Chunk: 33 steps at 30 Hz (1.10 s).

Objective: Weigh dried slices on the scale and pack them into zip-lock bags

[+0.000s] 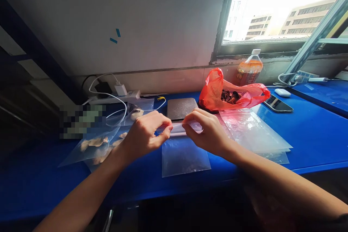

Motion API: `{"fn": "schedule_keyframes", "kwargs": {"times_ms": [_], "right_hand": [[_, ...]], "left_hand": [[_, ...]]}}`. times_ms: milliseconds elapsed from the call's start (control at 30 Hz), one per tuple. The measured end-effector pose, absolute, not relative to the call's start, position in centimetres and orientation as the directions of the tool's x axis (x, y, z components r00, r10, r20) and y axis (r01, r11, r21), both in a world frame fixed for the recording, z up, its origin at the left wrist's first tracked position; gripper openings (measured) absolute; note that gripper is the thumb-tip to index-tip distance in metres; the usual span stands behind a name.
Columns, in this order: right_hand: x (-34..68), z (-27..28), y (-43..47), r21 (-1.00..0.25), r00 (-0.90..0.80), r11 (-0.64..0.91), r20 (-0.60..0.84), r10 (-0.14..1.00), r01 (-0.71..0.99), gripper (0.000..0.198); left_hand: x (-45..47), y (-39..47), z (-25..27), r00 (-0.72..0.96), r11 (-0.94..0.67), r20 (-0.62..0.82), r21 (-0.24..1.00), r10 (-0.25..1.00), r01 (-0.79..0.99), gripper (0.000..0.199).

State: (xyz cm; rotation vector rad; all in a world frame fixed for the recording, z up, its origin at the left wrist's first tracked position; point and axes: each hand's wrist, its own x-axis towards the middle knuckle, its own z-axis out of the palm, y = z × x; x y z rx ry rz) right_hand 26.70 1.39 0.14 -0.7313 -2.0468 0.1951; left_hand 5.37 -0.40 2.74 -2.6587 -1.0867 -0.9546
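While both hands are engaged near the front of the blue worktop (312, 134), several clear packets (77, 156) holding pale brownish pieces (94, 143) lie to the left, and these appear finished. The clear bag (186, 156) under handling is flat and shows no contents; its stage is judged to be early. Outstanding, as far as can be seen, are a spread of flat unfilled bags (252, 130) on the right and a quantity of dark pieces (231, 96) inside an open red bag (214, 94) behind them.

The clear bag is between the hands, directly in front of a dark square plate (182, 108). Whether its lower part rests on the worktop or hangs just above cannot be told.

The left hand (148, 130) enters from the lower left, back upward, knuckles bent; its grip is narrow, thumb and forefinger pinching the bag's upper edge. The right hand (208, 132) mirrors it from the lower right, wrist raised, with an equally narrow grip on the same edge. The fingertips face each other, near but apart. Whether the bag's mouth is parted cannot be confirmed.
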Motion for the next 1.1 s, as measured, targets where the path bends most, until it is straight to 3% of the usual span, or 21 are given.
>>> {"fn": "schedule_keyframes", "kwargs": {"times_ms": [433, 533, 700, 1100], "right_hand": [[26.4, -0.4, 1.3, -0.375, -0.435, 0.822, 0.712, 0.551, 0.428, 0.010], [26.7, 0.1, 1.4, -0.393, -0.441, 0.821, 0.702, 0.559, 0.414, 0.007], [27.4, 0.9, 1.5, -0.454, -0.438, 0.807, 0.680, 0.588, 0.377, 0.005], [28.0, 1.8, 2.3, -0.467, -0.354, 0.784, 0.711, 0.607, 0.409, 0.007]], "left_hand": [[6.4, -0.5, 1.8, 0.588, -0.783, 0.619, 0.072, 0.521, 0.618, 0.006], [6.5, -0.7, 2.0, 0.570, -0.798, 0.643, 0.106, 0.511, 0.594, 0.006], [6.3, -0.9, 2.7, 0.561, -0.803, 0.641, 0.152, 0.524, 0.577, 0.008], [5.5, -1.0, 3.7, 0.453, -0.679, 0.613, 0.194, 0.647, 0.708, 0.012]]}}
